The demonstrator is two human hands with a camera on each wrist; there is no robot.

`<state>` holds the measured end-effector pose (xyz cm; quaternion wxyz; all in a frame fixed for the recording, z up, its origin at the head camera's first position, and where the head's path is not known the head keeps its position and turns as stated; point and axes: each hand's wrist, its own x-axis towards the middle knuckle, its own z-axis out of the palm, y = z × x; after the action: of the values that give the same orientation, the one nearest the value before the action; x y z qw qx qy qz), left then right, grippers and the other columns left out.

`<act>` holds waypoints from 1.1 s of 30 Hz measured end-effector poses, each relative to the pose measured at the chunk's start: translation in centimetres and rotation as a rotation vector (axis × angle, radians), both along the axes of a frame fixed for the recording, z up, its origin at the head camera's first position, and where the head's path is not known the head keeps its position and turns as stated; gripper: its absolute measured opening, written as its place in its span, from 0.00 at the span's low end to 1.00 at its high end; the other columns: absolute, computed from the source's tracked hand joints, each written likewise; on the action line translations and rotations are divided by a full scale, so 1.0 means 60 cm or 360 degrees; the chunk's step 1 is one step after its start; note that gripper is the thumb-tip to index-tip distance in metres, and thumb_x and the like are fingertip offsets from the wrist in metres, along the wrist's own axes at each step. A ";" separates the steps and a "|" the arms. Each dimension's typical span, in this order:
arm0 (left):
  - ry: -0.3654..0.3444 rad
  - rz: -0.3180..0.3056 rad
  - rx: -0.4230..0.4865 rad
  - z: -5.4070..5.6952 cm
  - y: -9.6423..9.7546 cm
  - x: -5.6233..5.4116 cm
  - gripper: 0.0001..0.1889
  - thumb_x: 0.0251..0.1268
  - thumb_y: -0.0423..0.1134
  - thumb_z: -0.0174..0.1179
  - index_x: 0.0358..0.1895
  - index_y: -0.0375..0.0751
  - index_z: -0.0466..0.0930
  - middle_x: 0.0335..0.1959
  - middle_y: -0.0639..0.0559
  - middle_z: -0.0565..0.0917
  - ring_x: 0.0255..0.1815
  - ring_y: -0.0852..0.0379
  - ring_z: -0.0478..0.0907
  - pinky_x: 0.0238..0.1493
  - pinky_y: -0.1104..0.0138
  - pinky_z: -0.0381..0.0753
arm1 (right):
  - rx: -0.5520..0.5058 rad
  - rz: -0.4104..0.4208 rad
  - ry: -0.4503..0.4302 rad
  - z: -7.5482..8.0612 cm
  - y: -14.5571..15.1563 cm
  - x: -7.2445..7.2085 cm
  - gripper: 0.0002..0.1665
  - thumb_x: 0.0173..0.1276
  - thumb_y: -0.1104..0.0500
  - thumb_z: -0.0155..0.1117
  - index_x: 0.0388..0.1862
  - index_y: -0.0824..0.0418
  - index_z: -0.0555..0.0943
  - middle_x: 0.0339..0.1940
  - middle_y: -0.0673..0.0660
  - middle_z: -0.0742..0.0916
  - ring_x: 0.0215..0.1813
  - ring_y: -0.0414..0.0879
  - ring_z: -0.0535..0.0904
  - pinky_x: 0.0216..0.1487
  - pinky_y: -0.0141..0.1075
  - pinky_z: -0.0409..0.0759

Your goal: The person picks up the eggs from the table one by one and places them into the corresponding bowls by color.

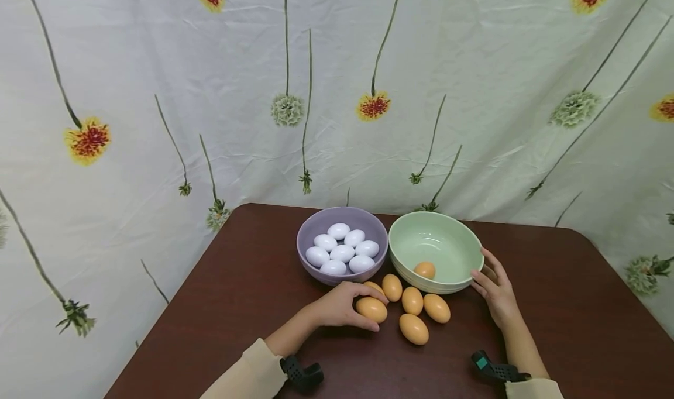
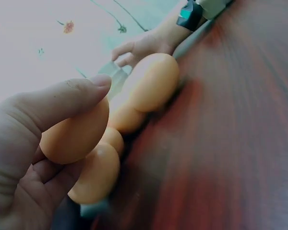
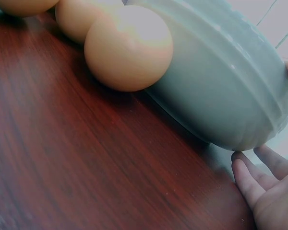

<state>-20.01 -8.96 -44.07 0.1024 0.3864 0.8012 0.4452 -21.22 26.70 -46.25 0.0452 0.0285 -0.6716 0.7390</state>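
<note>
My left hand (image 1: 342, 305) holds a brown egg (image 1: 371, 309) between thumb and fingers, low over the table. The left wrist view shows the thumb (image 2: 69, 98) lying across that egg (image 2: 77, 136). At the side of a light green bowl (image 1: 447, 241), my right hand (image 1: 497, 291) grips the rim. Its fingertips touch the bowl's outer wall near the base in the right wrist view. One brown egg (image 1: 425, 270) lies inside the green bowl. Several more brown eggs, among them a near one (image 1: 413, 329), lie on the table between the hands.
A purple bowl (image 1: 305, 264) holding several white eggs stands left of the green bowl, close against it. Both sit toward the back of the dark red-brown table (image 1: 237, 288). Behind the table hangs a flower-patterned cloth (image 1: 337, 147).
</note>
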 end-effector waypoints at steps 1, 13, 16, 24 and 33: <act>0.0009 -0.0007 -0.0003 0.004 0.003 -0.003 0.24 0.49 0.43 0.77 0.53 0.48 0.84 0.48 0.64 0.82 0.50 0.67 0.75 0.55 0.70 0.73 | 0.0000 -0.0001 0.0002 0.000 0.000 0.000 0.37 0.74 0.61 0.56 0.78 0.54 0.55 0.66 0.62 0.62 0.54 0.35 0.74 0.49 0.25 0.76; 0.0035 -0.0076 -0.0092 0.049 0.042 -0.027 0.23 0.51 0.45 0.76 0.53 0.50 0.83 0.46 0.67 0.82 0.43 0.68 0.75 0.48 0.72 0.74 | 0.0009 -0.0003 -0.0009 0.003 -0.001 0.001 0.37 0.74 0.60 0.57 0.78 0.54 0.55 0.68 0.65 0.60 0.55 0.35 0.73 0.49 0.25 0.76; 0.0049 -0.0069 -0.0092 0.060 0.052 -0.033 0.24 0.50 0.44 0.76 0.53 0.48 0.83 0.45 0.66 0.83 0.42 0.68 0.75 0.48 0.72 0.74 | 0.0005 -0.0005 -0.0014 0.002 0.000 0.000 0.37 0.74 0.60 0.57 0.78 0.54 0.55 0.68 0.65 0.60 0.55 0.36 0.73 0.49 0.25 0.76; 0.0047 -0.0064 -0.0075 0.087 0.072 -0.051 0.24 0.52 0.43 0.75 0.55 0.46 0.83 0.47 0.59 0.84 0.42 0.69 0.77 0.47 0.72 0.75 | 0.0004 -0.0014 -0.0012 -0.001 0.001 -0.005 0.37 0.74 0.62 0.56 0.78 0.56 0.54 0.67 0.63 0.61 0.54 0.35 0.74 0.49 0.25 0.76; -0.0013 0.0037 -0.0013 0.111 0.091 -0.082 0.24 0.54 0.44 0.74 0.56 0.46 0.82 0.51 0.60 0.83 0.46 0.68 0.78 0.51 0.71 0.74 | 0.0014 -0.0027 -0.0016 -0.003 0.001 -0.005 0.36 0.74 0.62 0.56 0.77 0.51 0.57 0.67 0.63 0.62 0.54 0.34 0.74 0.49 0.25 0.76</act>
<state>-24.91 -3.52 -37.41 0.1020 0.3747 0.8072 0.4446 -21.53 26.77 -46.42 0.0479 0.0192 -0.6753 0.7358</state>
